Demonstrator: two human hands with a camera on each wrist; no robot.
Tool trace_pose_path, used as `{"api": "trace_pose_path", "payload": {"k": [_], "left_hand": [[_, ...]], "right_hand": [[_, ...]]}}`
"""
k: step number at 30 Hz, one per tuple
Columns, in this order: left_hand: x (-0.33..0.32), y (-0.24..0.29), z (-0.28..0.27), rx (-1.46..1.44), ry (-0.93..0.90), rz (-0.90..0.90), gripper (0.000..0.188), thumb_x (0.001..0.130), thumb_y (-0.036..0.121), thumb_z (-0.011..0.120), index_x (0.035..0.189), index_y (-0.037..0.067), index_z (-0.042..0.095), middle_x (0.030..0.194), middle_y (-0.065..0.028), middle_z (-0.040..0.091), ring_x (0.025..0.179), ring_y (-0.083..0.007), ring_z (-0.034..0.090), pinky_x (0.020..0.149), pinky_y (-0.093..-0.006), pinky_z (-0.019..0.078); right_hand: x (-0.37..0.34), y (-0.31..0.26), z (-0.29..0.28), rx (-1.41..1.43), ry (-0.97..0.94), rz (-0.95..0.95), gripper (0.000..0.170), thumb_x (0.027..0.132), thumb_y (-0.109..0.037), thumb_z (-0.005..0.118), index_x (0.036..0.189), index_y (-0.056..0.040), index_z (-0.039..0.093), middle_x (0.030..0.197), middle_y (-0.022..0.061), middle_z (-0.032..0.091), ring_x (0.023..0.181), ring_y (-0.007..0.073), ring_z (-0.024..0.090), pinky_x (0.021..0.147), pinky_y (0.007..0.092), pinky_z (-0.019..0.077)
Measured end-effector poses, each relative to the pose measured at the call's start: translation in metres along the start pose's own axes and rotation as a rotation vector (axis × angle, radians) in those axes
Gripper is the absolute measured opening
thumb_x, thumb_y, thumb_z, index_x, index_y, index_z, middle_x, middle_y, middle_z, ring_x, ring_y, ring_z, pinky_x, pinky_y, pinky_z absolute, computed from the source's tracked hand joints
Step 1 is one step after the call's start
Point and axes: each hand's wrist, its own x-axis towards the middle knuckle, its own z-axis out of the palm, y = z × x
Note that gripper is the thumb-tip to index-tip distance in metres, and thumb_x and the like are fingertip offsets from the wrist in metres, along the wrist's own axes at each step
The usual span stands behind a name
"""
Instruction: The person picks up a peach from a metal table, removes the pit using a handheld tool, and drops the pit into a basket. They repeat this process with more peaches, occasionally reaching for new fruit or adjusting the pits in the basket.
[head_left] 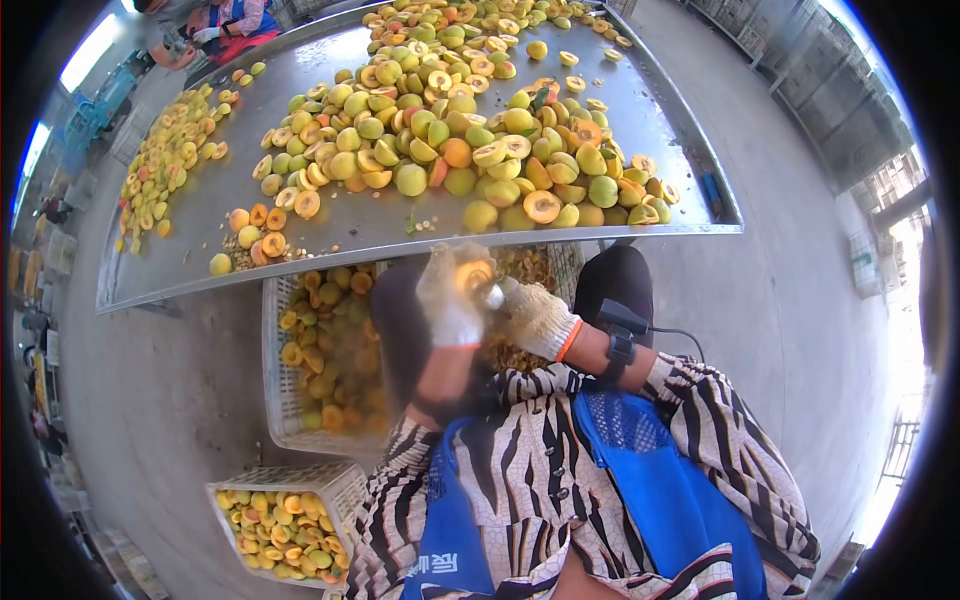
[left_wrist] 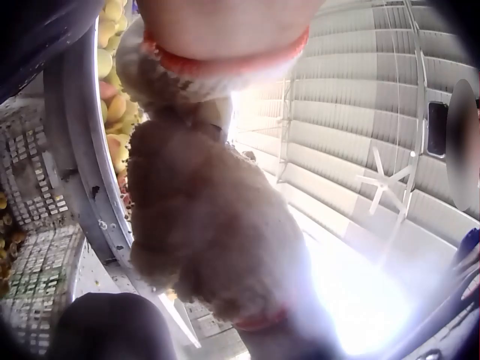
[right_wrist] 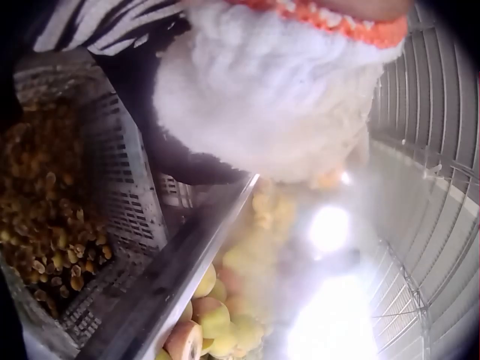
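Note:
Both hands wear whitish knit gloves with orange cuffs and meet just past the table's near edge in the head view. My left hand [head_left: 447, 300], somewhat blurred, grips a peach half [head_left: 473, 274] with its orange cut face showing. Close against it, my right hand [head_left: 541, 320] holds a small metal tool [head_left: 495, 296] whose shiny end is at the fruit; its full shape is hidden by the glove. In the left wrist view the right glove [left_wrist: 214, 217] covers much of the work. The right wrist view shows mostly the back of the right glove [right_wrist: 270, 94].
A metal-rimmed table [head_left: 350, 255] carries a big heap of whole and halved peaches [head_left: 420, 150]. Below stand a crate of peach halves [head_left: 275, 400], another crate [head_left: 345, 490] and a crate of pits [right_wrist: 135, 187] near the knees. Another person [head_left: 235, 25] works at the far left.

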Motion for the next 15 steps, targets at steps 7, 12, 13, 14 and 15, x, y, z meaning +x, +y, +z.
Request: {"api": "trace_pose_path", "payload": {"k": [7,12,13,14,15], "left_hand": [[-0.002,-0.004,0.014,0.164,0.071,0.065,0.036,0.099,0.029,0.056,0.091,-0.005,0.065,0.08,-0.0136,0.067,0.066,-0.0211,0.064,0.058,-0.0299,0.0519],[0.001,-0.006,0.016,0.294,-0.037,0.015,0.042,0.1,0.035,0.051,0.089,-0.003,0.064,0.078,-0.0157,0.068,0.062,-0.0246,0.066,0.056,-0.0342,0.0549],[0.003,-0.006,0.017,0.304,-0.061,-0.008,0.042,0.1,0.035,0.051,0.089,-0.003,0.064,0.078,-0.0158,0.068,0.063,-0.0249,0.066,0.056,-0.0345,0.0551],[0.005,-0.005,0.018,0.316,-0.088,-0.035,0.043,0.1,0.036,0.051,0.089,-0.003,0.064,0.078,-0.0159,0.068,0.063,-0.0251,0.066,0.056,-0.0349,0.0552],[0.006,-0.004,0.017,0.329,-0.112,-0.062,0.043,0.1,0.036,0.051,0.089,-0.004,0.064,0.079,-0.016,0.068,0.063,-0.0254,0.066,0.056,-0.0353,0.0554]], "right_hand": [[0.001,0.019,0.007,0.026,-0.068,-0.103,0.027,0.088,-0.021,0.056,0.107,-0.0046,0.062,0.095,0.0219,0.067,0.09,0.0383,0.065,0.08,0.0449,0.0512],[-0.007,0.012,0.01,0.344,-0.058,-0.03,0.027,0.086,-0.021,0.056,0.107,-0.0038,0.062,0.097,0.022,0.067,0.09,0.038,0.065,0.08,0.044,0.0514],[-0.006,0.014,0.006,0.331,-0.07,-0.025,0.027,0.086,-0.02,0.056,0.107,-0.004,0.062,0.097,0.0221,0.067,0.091,0.038,0.065,0.08,0.0441,0.0515],[-0.005,0.016,0.003,0.318,-0.082,-0.02,0.027,0.086,-0.02,0.055,0.107,-0.0042,0.062,0.098,0.0222,0.067,0.091,0.0381,0.065,0.079,0.0443,0.0516],[-0.002,0.024,0.005,0.297,-0.093,-0.047,0.026,0.087,-0.02,0.055,0.107,-0.0044,0.062,0.098,0.0223,0.067,0.091,0.0385,0.065,0.079,0.0447,0.0518]]}}
